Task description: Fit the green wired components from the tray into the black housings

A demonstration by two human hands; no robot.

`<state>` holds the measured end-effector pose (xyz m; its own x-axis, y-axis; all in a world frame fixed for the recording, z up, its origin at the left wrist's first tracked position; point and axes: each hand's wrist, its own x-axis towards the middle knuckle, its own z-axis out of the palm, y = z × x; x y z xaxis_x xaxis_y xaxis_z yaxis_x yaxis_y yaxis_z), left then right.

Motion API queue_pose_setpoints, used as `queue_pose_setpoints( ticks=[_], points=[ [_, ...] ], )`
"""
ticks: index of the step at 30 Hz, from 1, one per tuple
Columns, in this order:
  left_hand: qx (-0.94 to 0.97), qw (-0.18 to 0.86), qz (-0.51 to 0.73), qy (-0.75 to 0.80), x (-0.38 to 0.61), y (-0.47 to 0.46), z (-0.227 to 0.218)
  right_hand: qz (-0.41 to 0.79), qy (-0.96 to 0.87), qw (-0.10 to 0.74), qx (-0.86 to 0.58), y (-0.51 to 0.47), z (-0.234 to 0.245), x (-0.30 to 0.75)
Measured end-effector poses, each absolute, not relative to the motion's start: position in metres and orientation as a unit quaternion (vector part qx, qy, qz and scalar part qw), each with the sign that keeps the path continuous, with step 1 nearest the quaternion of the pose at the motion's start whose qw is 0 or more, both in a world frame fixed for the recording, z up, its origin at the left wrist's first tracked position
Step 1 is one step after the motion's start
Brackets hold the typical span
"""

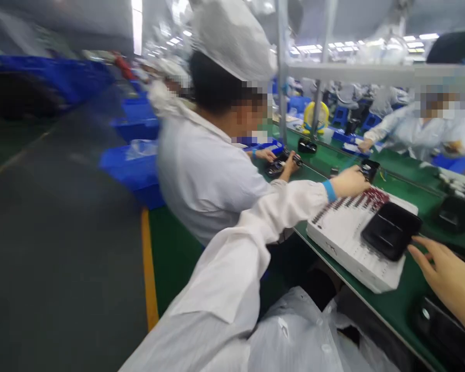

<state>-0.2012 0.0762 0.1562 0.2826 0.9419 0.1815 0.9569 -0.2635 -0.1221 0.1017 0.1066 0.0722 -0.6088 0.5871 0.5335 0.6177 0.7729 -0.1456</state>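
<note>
My left hand [351, 182], in a white sleeve with a blue cuff, reaches across the green bench [395, 305]. Its fingers are closed on a small black part [370, 168] just past the far edge of a white foam tray [349, 243]. The tray carries rows of small dark red pieces [356, 201] and a flat black case [391, 230]. My right hand [447, 279] hovers at the lower right with its fingers stretched out and nothing in them, its fingertips close to the black case. Another black part [442, 323] lies on the bench below that hand.
A co-worker in a white coat and cap [209, 165] sits close on my left, handling black parts [282, 163]. Another person [426, 132] works across the bench. Blue bins [134, 165] stand on the floor beside a yellow line [149, 268]. A plastic bag [302, 336] lies below.
</note>
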Motion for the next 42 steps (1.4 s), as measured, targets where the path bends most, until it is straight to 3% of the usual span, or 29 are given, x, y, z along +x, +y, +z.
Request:
queue_pose_setpoints(
  ticks=[4,8,12,17,21,29,34,42],
  points=[
    [-0.856,0.112,-0.013,-0.504,-0.18,0.025,0.154,0.107,-0.881,0.304,-0.345,0.053,0.108,0.1],
    [-0.91,0.165,-0.094,-0.368,-0.157,-0.031,0.132,0.262,-0.896,0.222,-0.28,0.021,0.122,0.082],
    [-0.893,0.209,-0.24,-0.318,-0.142,-0.046,0.107,0.425,-0.842,0.195,-0.268,0.01,0.102,0.072],
    [-0.854,0.228,-0.323,-0.338,-0.137,-0.036,0.08,0.642,-0.656,0.202,-0.341,0.007,0.07,0.071],
    [-0.781,0.245,-0.411,-0.401,-0.128,-0.046,0.06,0.724,-0.515,0.246,-0.388,0.008,0.056,0.074],
    [-0.728,-0.03,-0.51,-0.457,-0.103,-0.047,0.025,0.701,-0.484,0.385,-0.355,0.006,0.041,0.067],
    [-0.695,-0.076,-0.53,-0.48,-0.099,-0.033,0.018,0.541,-0.593,0.457,-0.384,0.013,0.035,0.054],
    [-0.65,-0.142,-0.465,-0.585,-0.096,-0.013,0.017,0.317,-0.726,0.437,-0.426,0.015,0.032,0.056]
  ],
)
